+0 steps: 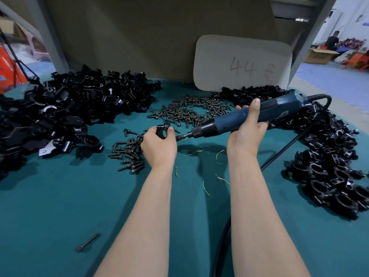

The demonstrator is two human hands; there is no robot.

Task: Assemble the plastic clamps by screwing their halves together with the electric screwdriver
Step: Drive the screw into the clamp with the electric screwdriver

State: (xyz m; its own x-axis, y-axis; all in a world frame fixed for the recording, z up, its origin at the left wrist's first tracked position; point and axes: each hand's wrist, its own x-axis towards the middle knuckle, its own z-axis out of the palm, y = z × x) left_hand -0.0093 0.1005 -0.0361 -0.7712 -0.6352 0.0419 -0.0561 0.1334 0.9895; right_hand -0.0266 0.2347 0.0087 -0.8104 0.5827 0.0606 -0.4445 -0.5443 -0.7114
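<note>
My left hand (pixel 158 143) grips a black plastic clamp (pixel 162 132) just above the green table (pixel 60 206). My right hand (pixel 248 127) holds the blue electric screwdriver (pixel 279 108) nearly level, its body pointing left. The bit (pixel 182 136) meets the right side of the clamp, beside my left fingers. A screw at the tip is too small to make out. The black cord (pixel 283 152) trails from the tool's rear down across the table.
A big heap of loose black clamp halves (pixel 69 108) lies at the left. Dark screws (pixel 191 111) are spread at the centre, with a smaller cluster (pixel 127 152) by my left hand. Assembled clamps (pixel 329 166) pile at the right. A grey board marked "44" (pixel 243 62) leans behind.
</note>
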